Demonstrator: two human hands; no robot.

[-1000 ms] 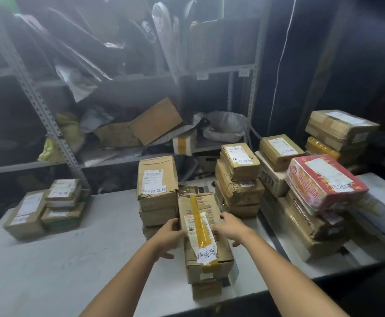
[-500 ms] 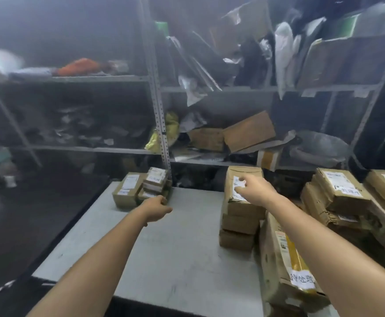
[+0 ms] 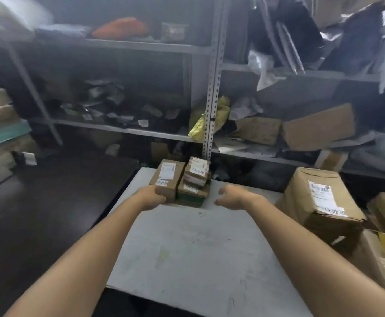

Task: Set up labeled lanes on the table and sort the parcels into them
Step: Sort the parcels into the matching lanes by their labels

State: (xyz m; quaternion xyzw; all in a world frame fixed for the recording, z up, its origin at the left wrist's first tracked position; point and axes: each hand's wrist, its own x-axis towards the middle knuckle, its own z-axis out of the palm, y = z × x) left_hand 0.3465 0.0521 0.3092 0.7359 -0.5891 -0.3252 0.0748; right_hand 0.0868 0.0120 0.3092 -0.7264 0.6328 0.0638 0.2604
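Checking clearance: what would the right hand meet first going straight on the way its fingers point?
Probably the stack of small parcels, on the side facing it. The right hand is open, fingers aimed left at it across a strip of table; depth is unclear.

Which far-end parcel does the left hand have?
The lone brown box left of the small stack; the left hand grips its near corner, while the open right hand touches nothing.

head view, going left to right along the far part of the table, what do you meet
left hand → flat box → small stack → right hand → big box
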